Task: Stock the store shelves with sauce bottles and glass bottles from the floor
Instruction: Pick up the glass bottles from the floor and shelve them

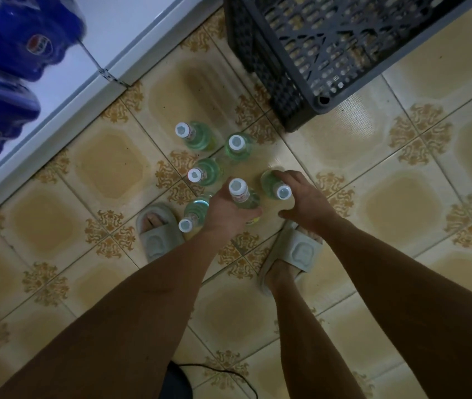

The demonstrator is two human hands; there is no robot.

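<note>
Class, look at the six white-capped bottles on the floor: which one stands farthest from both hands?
The bottle nearest the white shelf base, at the cluster's far left corner. The left hand and right hand each grip a near bottle.

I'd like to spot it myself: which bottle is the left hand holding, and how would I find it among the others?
Start at the dark plastic crate at the top, then drop to the cluster of white-capped green bottles on the tiled floor. The left hand grips the bottle in the cluster's lower middle. Its neighbour on the right sits under the right hand; the rest stand untouched.
</note>
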